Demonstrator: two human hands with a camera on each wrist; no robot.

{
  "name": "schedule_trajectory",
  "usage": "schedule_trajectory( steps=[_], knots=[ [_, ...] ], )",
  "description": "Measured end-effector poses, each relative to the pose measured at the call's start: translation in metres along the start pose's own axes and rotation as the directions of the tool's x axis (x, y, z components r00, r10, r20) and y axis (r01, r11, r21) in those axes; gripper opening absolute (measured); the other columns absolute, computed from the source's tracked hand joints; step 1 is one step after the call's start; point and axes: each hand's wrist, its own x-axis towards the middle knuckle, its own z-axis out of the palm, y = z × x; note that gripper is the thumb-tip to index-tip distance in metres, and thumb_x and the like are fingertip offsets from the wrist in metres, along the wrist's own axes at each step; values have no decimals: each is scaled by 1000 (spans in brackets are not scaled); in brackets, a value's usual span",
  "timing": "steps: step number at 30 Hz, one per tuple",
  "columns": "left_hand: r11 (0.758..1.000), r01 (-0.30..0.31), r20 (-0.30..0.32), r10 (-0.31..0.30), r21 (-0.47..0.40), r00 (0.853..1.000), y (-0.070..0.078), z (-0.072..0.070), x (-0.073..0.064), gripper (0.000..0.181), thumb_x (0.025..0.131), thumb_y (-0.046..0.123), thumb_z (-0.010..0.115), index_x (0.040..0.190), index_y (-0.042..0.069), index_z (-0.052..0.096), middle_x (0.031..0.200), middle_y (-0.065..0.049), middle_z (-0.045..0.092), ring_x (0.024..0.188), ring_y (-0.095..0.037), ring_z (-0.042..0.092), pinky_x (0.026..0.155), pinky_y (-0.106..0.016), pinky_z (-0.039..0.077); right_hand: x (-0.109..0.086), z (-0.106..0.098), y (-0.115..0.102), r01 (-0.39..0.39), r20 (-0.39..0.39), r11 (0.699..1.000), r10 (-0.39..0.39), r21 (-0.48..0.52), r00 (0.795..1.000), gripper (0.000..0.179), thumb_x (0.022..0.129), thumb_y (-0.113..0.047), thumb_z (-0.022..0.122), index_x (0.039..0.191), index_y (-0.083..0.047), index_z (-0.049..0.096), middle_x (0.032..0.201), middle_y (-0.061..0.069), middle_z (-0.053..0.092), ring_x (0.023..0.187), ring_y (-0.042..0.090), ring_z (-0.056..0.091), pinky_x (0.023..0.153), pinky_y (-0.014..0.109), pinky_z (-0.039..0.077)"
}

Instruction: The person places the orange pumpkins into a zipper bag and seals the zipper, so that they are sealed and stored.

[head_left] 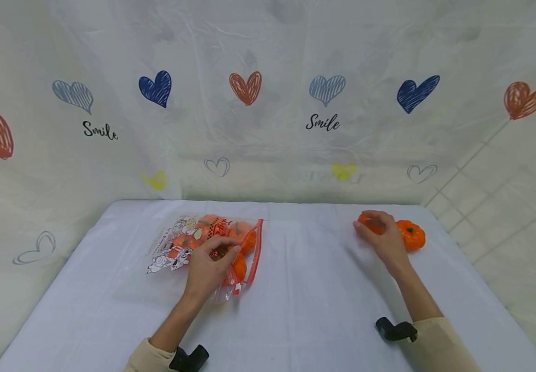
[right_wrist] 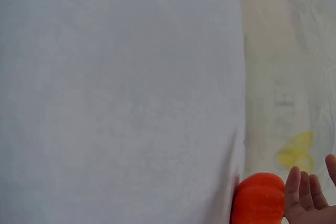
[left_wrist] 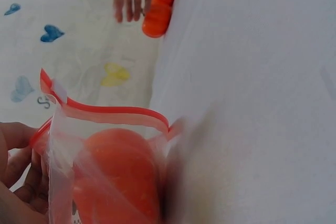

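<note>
My left hand (head_left: 209, 266) pinches the red-edged opening of a clear printed zip bag (head_left: 165, 261) lying on the left of the table. Several orange toy pumpkins (head_left: 239, 266) are inside it, and one shows large through the plastic in the left wrist view. On the far right, my right hand (head_left: 386, 243) reaches over an orange pumpkin (head_left: 370, 222), partly hiding it. Its fingers (right_wrist: 304, 190) look straight beside that pumpkin in the right wrist view. A second pumpkin (head_left: 411, 235) sits just right of the hand.
A white cloth covers the table (head_left: 305, 289). Behind it hangs a pale sheet (head_left: 277, 144) printed with hearts and the word Smile. A black wrist device (head_left: 395, 329) sits at the right cuff, another (head_left: 190, 358) at the left.
</note>
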Motion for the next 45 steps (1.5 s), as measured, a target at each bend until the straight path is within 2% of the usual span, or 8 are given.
schedule_trajectory(
  steps=[9,14,24,30,34,37,41,45],
  knots=[
    [1000,3,6,-3,-6,1000,0,1,1,13,95,21,77,107,20,79,96,-5,69,92,-21,59,78,-18,50,2,-13,4,3,-84,1000,-3,-8,996,61,98,-42,71,144,-6,54,148,14,46,130,26,49,93,23,39],
    [1000,12,4,-12,-3,1000,-1,0,1,13,95,20,77,108,20,79,97,-5,70,92,-21,59,79,-18,51,3,-16,3,-39,-119,999,35,-29,992,61,98,-46,70,145,-10,53,155,13,41,139,32,46,94,29,41],
    [1000,12,9,-12,5,1000,-1,1,-1,13,96,21,76,108,20,80,97,-4,70,92,-19,59,79,-18,50,2,-21,9,-108,-163,993,100,-41,982,67,96,-47,71,149,-10,50,159,11,37,145,33,39,95,20,43],
    [1000,9,6,-9,7,1000,-2,1,0,12,95,19,77,107,20,80,95,-5,70,91,-20,59,77,-18,50,3,-21,14,-110,-142,992,100,-67,985,71,97,-46,71,153,-10,45,161,16,36,146,35,39,99,25,44],
    [1000,11,8,-11,10,1000,-2,0,-1,13,96,21,76,108,20,80,95,-4,70,91,-19,59,77,-18,50,4,-21,16,-113,-112,991,105,-68,988,74,98,-42,70,157,-9,40,163,20,36,148,39,36,114,45,46],
    [1000,13,8,-13,11,1000,-2,0,-1,13,96,20,76,108,20,80,95,-4,70,91,-19,59,77,-18,49,5,-21,17,-120,-83,990,114,-69,990,77,99,-39,69,160,-7,34,164,24,36,150,43,34,119,63,36],
    [1000,12,5,-12,13,1000,-2,0,-1,13,95,20,77,108,21,80,95,-4,69,90,-20,59,77,-18,49,5,-22,19,-130,-38,988,127,-89,991,81,100,-38,68,162,-4,28,165,29,31,151,48,30,121,65,32],
    [1000,12,4,-12,21,1000,-2,0,-1,13,95,20,77,108,21,80,95,-4,69,90,-19,59,78,-18,49,7,-22,19,-147,-1,982,148,-116,989,88,99,-40,70,165,-6,22,168,29,24,153,50,26,121,67,31]
  ],
)
